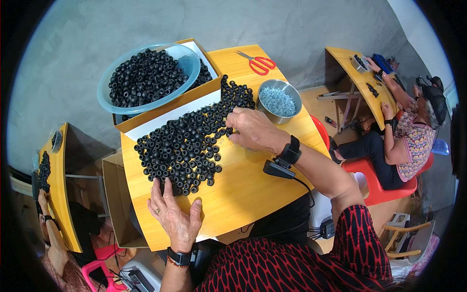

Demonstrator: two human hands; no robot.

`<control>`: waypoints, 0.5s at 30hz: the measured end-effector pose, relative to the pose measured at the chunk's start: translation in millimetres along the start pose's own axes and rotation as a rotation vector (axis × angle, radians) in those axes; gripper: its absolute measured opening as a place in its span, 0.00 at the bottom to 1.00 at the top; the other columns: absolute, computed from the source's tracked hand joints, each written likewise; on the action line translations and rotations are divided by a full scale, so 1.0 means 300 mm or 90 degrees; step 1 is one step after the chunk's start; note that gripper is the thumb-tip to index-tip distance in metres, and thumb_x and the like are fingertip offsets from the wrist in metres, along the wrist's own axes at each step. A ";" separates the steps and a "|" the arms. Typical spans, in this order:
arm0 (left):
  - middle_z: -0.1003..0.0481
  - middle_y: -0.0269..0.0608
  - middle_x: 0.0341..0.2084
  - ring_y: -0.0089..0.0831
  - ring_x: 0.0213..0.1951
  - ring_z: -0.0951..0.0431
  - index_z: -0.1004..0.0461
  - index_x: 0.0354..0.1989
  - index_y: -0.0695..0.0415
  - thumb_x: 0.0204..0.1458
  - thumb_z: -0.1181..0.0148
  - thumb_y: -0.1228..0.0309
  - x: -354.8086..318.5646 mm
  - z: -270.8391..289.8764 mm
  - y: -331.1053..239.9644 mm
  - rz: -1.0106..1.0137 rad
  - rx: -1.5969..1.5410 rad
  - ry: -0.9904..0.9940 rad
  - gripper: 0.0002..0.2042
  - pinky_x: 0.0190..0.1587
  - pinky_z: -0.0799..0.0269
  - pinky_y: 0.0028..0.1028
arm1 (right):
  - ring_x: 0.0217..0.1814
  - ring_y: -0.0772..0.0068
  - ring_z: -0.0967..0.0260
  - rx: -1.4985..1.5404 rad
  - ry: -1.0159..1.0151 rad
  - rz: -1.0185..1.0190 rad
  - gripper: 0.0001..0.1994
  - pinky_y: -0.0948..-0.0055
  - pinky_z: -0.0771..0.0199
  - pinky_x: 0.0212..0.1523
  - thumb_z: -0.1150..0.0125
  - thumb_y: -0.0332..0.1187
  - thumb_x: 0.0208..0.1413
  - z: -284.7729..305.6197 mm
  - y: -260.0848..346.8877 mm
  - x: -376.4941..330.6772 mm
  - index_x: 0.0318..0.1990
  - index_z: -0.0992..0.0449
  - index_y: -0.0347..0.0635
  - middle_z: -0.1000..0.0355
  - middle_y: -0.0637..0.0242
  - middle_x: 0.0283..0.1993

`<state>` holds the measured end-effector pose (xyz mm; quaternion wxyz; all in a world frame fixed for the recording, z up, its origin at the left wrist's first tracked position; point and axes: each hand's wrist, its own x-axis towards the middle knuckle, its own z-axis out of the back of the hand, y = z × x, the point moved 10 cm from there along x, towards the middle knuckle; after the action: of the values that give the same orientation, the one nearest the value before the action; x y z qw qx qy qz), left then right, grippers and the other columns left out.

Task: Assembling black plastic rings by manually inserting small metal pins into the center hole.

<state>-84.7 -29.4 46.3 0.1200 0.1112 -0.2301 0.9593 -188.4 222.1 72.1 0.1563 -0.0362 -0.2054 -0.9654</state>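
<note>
Small black ring-shaped parts (177, 151), round with a hole in the middle, lie in a broad pile on the yellow wooden table (243, 190). At the pile's near edge, my left hand (175, 216) has its fingers spread, the fingertips by the closest parts. My right hand (255, 129) is over the pile's right end, its fingers curled together; whatever they grip is hidden from this view. Just beyond it stands a round metal bowl (295, 116) filled with small pale bluish pieces. A few tiny pale bits are scattered on the tabletop under the right hand.
A translucent blue basin (194, 61) heaped with black parts rests tilted on a cardboard box (214, 87). Red-handled scissors (260, 64) lie at the table's far side. Co-workers sit at yellow tables (357, 80) on the right and left. A cardboard carton (119, 204) stands left below.
</note>
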 end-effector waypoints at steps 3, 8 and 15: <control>0.44 0.62 0.68 0.59 0.66 0.43 0.39 0.67 0.62 0.50 0.35 0.51 0.001 0.000 0.001 0.000 0.000 -0.001 0.40 0.68 0.55 0.53 | 0.43 0.50 0.27 -0.001 0.007 -0.013 0.10 0.54 0.26 0.43 0.35 0.28 0.45 -0.010 -0.004 0.006 0.35 0.24 0.34 0.27 0.54 0.37; 0.44 0.62 0.68 0.59 0.66 0.43 0.39 0.67 0.62 0.50 0.35 0.52 0.003 0.001 -0.001 0.001 0.002 0.001 0.40 0.68 0.54 0.52 | 0.43 0.49 0.27 0.003 0.002 -0.008 0.11 0.54 0.26 0.42 0.35 0.29 0.44 -0.023 -0.004 0.009 0.34 0.26 0.34 0.28 0.54 0.37; 0.44 0.61 0.68 0.59 0.66 0.43 0.39 0.67 0.62 0.50 0.35 0.52 0.001 -0.001 0.004 0.008 -0.001 0.002 0.40 0.69 0.55 0.53 | 0.41 0.50 0.28 -0.032 -0.016 0.029 0.09 0.53 0.26 0.41 0.36 0.29 0.44 -0.012 0.035 -0.001 0.32 0.28 0.36 0.31 0.54 0.38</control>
<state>-85.4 -30.2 45.7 0.1145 0.1084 -0.2315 0.9600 -184.8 211.7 72.7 0.1746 -0.0569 -0.1823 -0.9659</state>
